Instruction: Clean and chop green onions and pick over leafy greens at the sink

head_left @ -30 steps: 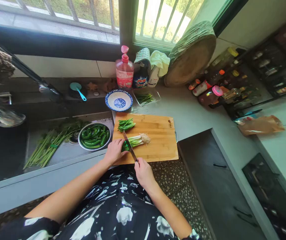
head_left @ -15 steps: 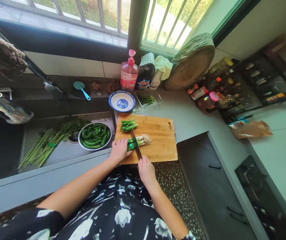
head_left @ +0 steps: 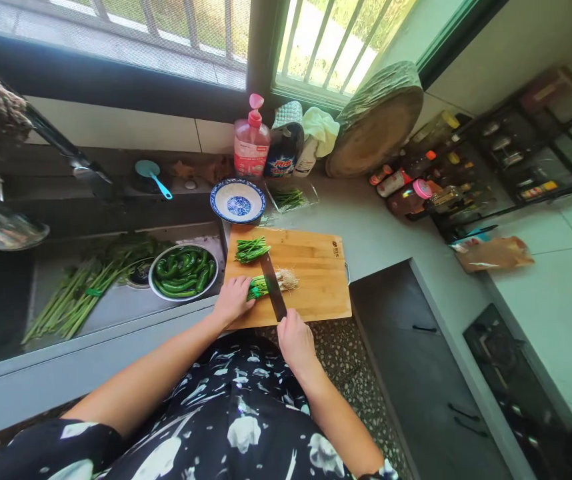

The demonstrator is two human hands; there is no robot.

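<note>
A bundle of green onions [head_left: 272, 283] with white roots lies across a bamboo cutting board [head_left: 316, 280]. My left hand [head_left: 232, 300] presses down on the green end of the bundle. My right hand [head_left: 293, 337] grips the handle of a knife [head_left: 273, 293], whose blade rests across the onions close to the left fingers. A small pile of cut green pieces [head_left: 251, 249] sits at the board's far left corner.
A metal bowl of green peppers [head_left: 184, 271] and long green stalks [head_left: 81, 293] lie in the sink area to the left. A blue-and-white bowl [head_left: 238, 200], a glass dish [head_left: 292, 197], soap bottles [head_left: 251, 143] and a round wooden block [head_left: 373, 123] stand behind the board. Condiment bottles [head_left: 406, 190] crowd the right.
The knife blade has shifted right along the onion bundle toward the roots and turned more upright in the picture. My left hand stays on the green end.
</note>
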